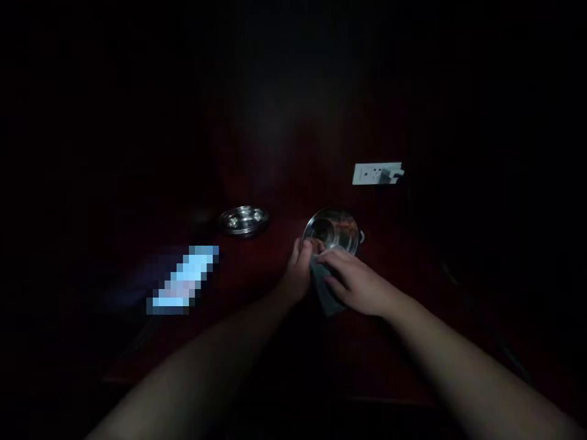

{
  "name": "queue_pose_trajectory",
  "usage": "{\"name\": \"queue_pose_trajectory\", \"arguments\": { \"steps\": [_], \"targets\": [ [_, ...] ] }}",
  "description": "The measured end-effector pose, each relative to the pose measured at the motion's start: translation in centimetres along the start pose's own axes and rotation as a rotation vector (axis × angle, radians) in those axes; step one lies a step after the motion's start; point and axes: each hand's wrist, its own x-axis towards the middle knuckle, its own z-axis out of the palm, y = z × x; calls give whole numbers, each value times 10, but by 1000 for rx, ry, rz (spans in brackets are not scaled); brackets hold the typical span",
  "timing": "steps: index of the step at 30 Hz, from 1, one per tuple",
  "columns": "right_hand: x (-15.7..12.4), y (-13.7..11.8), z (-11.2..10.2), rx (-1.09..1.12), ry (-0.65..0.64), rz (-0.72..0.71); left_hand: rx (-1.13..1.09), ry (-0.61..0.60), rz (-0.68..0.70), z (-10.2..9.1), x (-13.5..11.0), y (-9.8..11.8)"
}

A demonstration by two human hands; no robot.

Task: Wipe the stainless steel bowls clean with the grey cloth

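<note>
Blurred screen (pixel 186 281): a glowing, pixelated slab at 8 o'clock from the pot, its long axis running from 7 toward 1 o'clock.
Shallow metal dish (pixel 244 222): at 9 o'clock from the pot, well apart from it, lying flat with its open side up on the dark red surface (pixel 270 263).
Left hand (pixel 299 272): at the pot's 7 o'clock, its forearm coming in from 7 o'clock; the thumb lies at the near rim and the hand grasps the pot there – the other fingers are mostly hidden.
Metal pot (pixel 332 227): a little right of the view's centre, round, tilted with its mouth toward the person, so the shiny inside shows; its axis runs roughly between 6 and 12 o'clock, and a small handle (pixel 362 236) juts out at 3.
Greyish cloth (pixel 329 296): hanging at the pot's 6 o'clock, its long axis from 11 to 5.
Right hand (pixel 355 282): back of the hand upward, forearm entering from 4 o'clock; bent fingers point toward 10 and grasp the cloth by the pot's near rim.
White socket panel (pixel 371 174): at 1 o'clock from the pot, well apart – a plug (pixel 395 176) sits at its right end.
</note>
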Motion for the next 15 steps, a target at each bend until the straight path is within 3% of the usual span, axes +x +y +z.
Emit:
{"name": "queue_pose_trajectory", "arguments": {
  "steps": [15],
  "targets": [
    [1, 3, 1, 18, 27, -31, -32, 7, 15, -2, 3, -6]
  ]
}}
